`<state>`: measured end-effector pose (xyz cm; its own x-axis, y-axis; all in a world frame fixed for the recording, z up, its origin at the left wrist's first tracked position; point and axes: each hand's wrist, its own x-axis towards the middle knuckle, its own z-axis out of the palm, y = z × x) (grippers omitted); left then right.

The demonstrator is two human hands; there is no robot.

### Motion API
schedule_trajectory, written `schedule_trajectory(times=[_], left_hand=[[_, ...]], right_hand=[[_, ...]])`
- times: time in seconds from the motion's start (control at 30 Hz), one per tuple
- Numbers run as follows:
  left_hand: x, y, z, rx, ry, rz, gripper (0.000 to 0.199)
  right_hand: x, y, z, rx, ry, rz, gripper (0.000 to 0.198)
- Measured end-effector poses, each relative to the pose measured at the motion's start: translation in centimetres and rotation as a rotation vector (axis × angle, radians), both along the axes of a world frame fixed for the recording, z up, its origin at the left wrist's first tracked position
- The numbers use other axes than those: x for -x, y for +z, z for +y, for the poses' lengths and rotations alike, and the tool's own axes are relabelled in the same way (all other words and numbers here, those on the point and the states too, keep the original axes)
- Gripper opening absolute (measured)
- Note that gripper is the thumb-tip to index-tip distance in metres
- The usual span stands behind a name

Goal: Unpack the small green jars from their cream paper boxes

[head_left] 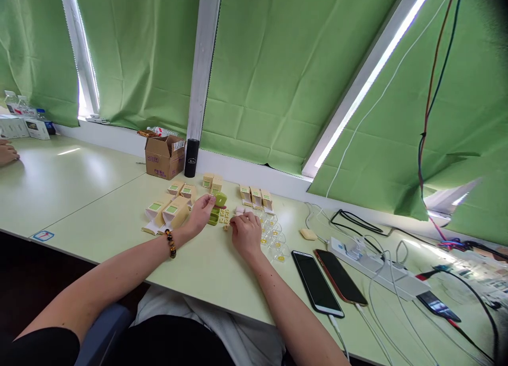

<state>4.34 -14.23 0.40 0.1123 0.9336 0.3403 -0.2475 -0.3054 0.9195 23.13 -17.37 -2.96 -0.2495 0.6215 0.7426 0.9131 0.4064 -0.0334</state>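
My left hand (pixel 201 213) is closed on a small green plastic case (pixel 220 199), held just above the table. Below it lie more green cases (pixel 214 217), partly covered by my fingers. My right hand (pixel 246 232) is closed in a pinch over the table; whatever its fingertips hold is hidden or too small to name. A tiny brownish piece (pixel 226 227) lies just left of those fingertips. Small yellow squares (pixel 224 216) sit in rows between my hands. Pale pink pieces (pixel 239 210) show behind my right hand, and clear plastic shells with yellow spots (pixel 277 238) stand to its right.
Cream cartons (pixel 175 211) with green labels stand left, and more cartons (pixel 256 198) behind. A cardboard box (pixel 164 158) and black cylinder (pixel 191 158) are at the back. Two phones (pixel 317 284) (pixel 341 276), a power strip (pixel 377 268) and cables lie right. Another person's hand (pixel 7 152) rests far left.
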Motion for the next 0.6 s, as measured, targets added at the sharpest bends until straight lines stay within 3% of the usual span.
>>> schedule_trajectory(times=[0.1,0.23,0.43,0.6], left_hand=[[0.1,0.1,0.1,0.087,-0.013,-0.054,0.045],[0.3,0.1,0.4,0.131,-0.015,-0.168,0.038],[0.2,0.6,0.1,0.167,-0.066,-0.272,0.033],[0.3,1.2,0.0,0.232,-0.11,-0.284,0.032]], right_hand=[[-0.5,0.6,-0.4,-0.032,0.005,0.079,0.015],[-0.3,0.6,-1.0,0.03,0.098,0.14,0.013],[1.1,-0.3,-1.9,0.215,0.294,0.064,0.016],[1.5,-0.4,-2.4,0.263,0.369,0.001,0.016]])
